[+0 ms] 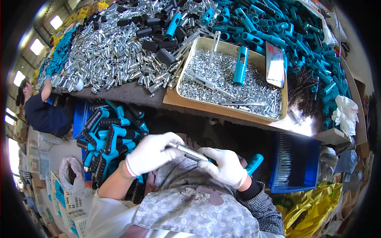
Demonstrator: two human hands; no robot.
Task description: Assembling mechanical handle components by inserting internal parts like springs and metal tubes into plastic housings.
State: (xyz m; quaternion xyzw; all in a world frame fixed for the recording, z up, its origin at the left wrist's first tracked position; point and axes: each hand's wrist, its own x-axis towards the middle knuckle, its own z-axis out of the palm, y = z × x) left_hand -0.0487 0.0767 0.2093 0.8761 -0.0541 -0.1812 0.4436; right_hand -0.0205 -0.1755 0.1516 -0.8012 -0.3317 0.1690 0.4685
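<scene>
My left hand (156, 154), in a white glove, is closed on one end of a silver metal cylinder (189, 152) held across my lap. My right hand (225, 166), also gloved in white, is closed around a teal tube (254, 163), whose rounded end sticks out past the palm. The cylinder runs from the left fingers to the right fingertips, where a bit of teal shows. Whether cylinder and tube are joined inside the right hand is hidden. An apron (194, 212) with a leaf pattern covers my lap below both hands.
Ahead, a cream tray (283, 113) holds small metal parts, a teal tube and slim tools. Metal parts (107, 59) and teal tubes (293, 35) heap the bench. Teal-and-black handles (111, 139) fill a bin at left; a blue bin (303, 174) stands right. Another person (49, 109) works far left.
</scene>
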